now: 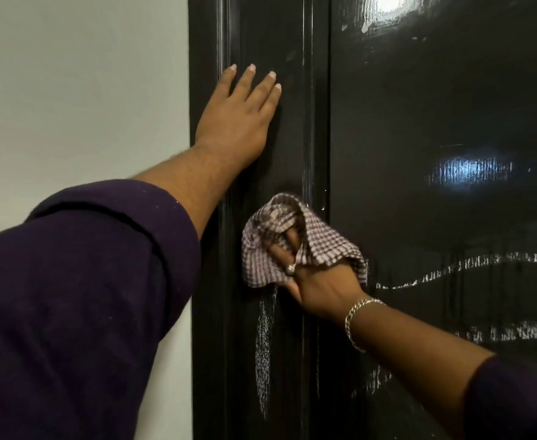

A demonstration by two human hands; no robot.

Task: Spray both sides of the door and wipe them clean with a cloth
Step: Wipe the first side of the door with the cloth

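Left hand (234,122) flat, fingers apart, on door (435,122) frame edge; right hand (318,281) fingers clamped on cloth (261,258), pressed to the door.
Risk: bunched cloth smears wet streaks lower down; braced palm reprints gloss.

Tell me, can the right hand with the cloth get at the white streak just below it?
Probably yes. The right hand grips the cloth against the door, and the streak lies directly beneath with nothing between; the left hand rests higher up.
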